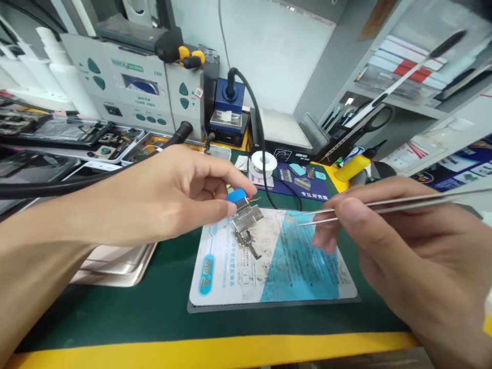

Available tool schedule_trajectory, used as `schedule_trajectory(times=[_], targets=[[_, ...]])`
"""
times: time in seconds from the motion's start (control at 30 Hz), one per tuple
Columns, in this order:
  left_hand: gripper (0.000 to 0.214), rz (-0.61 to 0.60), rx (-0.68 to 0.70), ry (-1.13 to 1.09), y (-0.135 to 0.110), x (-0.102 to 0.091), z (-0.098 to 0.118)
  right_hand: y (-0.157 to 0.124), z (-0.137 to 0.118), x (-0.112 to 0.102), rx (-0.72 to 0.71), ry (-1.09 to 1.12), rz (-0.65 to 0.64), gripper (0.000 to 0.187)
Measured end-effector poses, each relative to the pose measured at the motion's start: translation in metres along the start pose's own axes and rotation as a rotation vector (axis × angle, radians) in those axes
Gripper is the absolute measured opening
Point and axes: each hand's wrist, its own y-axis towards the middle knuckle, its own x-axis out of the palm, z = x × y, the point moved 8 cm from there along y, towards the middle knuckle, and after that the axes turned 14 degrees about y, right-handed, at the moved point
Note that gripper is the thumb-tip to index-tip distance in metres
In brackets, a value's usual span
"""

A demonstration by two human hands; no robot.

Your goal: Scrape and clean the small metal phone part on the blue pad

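Between thumb and forefinger, my left hand (180,192) pinches the blue end of a small metal-shielded circuit board (247,218). A thin coppery strip sticks out beside the blue part, and a narrow dark tail hangs from the lower end. The board is over the left part of a white and blue work pad (277,279); whether its tail touches the pad I cannot tell. My right hand (400,246) is closed around metal tweezers (369,206). Their tips point left over the pad, slightly apart, with nothing between them, a short way from the board.
A grey soldering station (134,97) stands at the back left, its black hose (77,187) passing behind my left arm. A solder spool (264,163) sits behind the pad. Stacked phone housings (115,266) lie at left. A yellow bottle (351,167) stands at right.
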Motion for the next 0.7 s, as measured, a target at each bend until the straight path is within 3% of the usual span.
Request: schedule_trajectory(times=[0.1, 0.27, 0.7], targets=[[0.026, 0.011, -0.018, -0.063, 0.001, 0.003, -0.002, 0.006, 0.005, -0.006, 0.072, 0.153, 0.013, 0.013], [0.025, 0.029, -0.047, -0.088, 0.002, 0.003, -0.001, 0.010, 0.010, -0.010, 0.088, 0.162, 0.025, 0.027], [0.033, 0.073, -0.098, -0.085, 0.000, 0.004, 0.000, 0.014, 0.044, 0.011, 0.609, 0.433, -0.301, 0.039]])
